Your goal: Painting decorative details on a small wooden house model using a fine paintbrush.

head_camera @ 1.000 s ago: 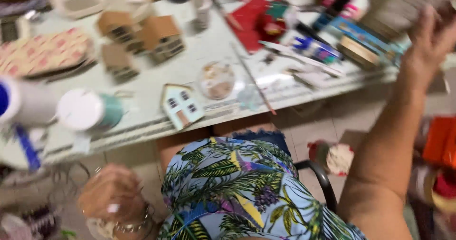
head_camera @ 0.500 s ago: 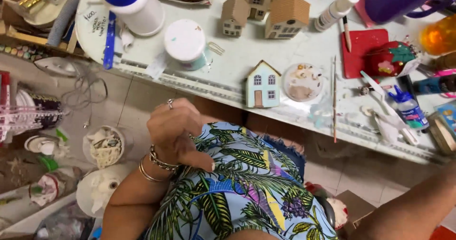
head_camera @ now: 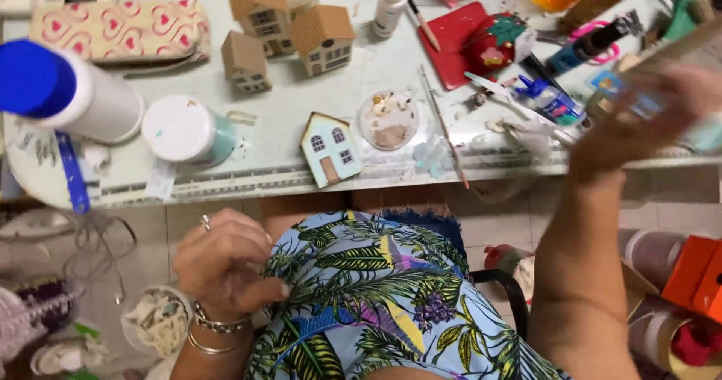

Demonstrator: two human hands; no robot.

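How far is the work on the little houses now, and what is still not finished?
One small house near the table edge is painted blue with a brown door. Three other houses behind it are plain cardboard brown, so they look unpainted. The right hand is raised at the cluttered right side, blurred, apparently holding something I cannot identify. The left hand rests on the floral shirt, holding nothing visible.

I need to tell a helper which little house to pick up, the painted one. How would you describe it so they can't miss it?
Start at the pale green table and follow its near edge. The flat pale-blue house lies there, left of a small round dish. Unlike the three brown cardboard houses farther back, it is painted, with white windows and a tan door.
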